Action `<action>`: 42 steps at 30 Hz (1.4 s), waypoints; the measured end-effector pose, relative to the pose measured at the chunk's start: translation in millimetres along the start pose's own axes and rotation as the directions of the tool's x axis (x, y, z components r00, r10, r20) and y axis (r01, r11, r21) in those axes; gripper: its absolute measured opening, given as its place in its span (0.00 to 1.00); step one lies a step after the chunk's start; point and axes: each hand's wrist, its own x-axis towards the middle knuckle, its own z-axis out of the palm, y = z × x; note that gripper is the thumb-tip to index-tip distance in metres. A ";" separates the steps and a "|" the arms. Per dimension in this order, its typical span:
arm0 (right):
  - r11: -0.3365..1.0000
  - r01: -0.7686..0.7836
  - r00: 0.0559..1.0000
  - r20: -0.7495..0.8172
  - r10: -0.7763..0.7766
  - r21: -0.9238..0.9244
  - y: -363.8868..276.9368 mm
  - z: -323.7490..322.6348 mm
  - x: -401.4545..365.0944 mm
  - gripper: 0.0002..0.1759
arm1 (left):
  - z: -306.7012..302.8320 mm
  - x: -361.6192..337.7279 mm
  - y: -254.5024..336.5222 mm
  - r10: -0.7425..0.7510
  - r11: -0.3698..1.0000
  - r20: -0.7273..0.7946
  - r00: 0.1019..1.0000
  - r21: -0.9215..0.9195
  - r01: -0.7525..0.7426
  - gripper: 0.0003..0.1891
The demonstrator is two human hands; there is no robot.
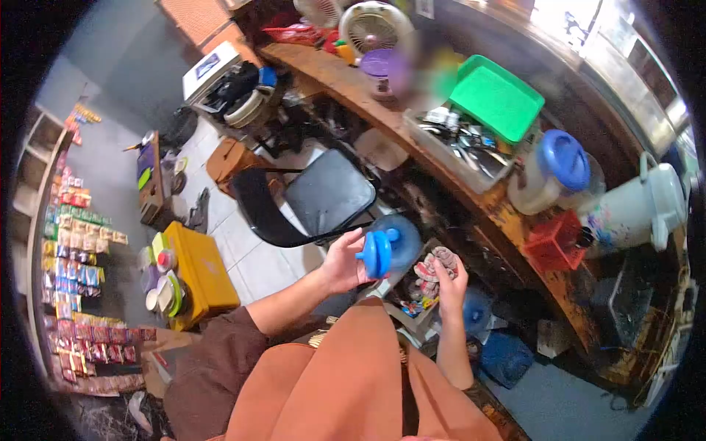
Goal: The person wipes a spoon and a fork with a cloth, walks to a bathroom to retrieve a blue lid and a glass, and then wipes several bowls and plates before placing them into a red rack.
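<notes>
My left hand [344, 263] is closed around a blue plastic piece [378, 255] with two round discs and a short stem. Crumpled in my right hand [451, 287] is a grey and red patterned cloth [434, 267], pinched between thumb and fingers. The two hands are apart, in front of my body. Beyond the plastic piece stands a clear blue water jug [410, 248], partly hidden by it. Under the cloth, a container of small colourful packets [418, 306] shows. A second blue jug [476, 314] is just right of my right forearm.
A black folding chair [331, 191] stands ahead. Along the right runs a wooden counter [478, 206] bearing a green tray [497, 97], a blue-lidded pitcher [548, 176], a red basket [553, 242] and a thermos [636, 206]. At left are a yellow crate [202, 272] and hanging sachets [81, 272].
</notes>
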 end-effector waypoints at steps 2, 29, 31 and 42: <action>0.998 -0.038 0.998 0.040 0.040 -0.049 13.1 16.0 -3.2 0.12 | -20.2 -18.8 11.9 0.044 0.992 0.100 0.994 -0.125 -0.031 0.28; 0.443 0.821 0.474 0.862 -0.178 -0.360 164.3 585.4 -68.0 0.28 | -339.8 -268.2 304.7 0.584 0.802 0.025 0.811 -0.168 -0.572 0.20; 0.763 0.440 0.515 0.829 0.218 -0.473 170.1 599.2 -51.3 0.27 | -345.1 -280.6 310.2 0.614 0.777 -0.042 0.789 -0.143 -0.612 0.18; 0.810 0.470 0.369 0.912 0.182 -0.352 196.2 689.0 16.2 0.33 | -373.0 -299.1 419.1 0.657 0.753 -0.091 0.749 0.013 -0.658 0.22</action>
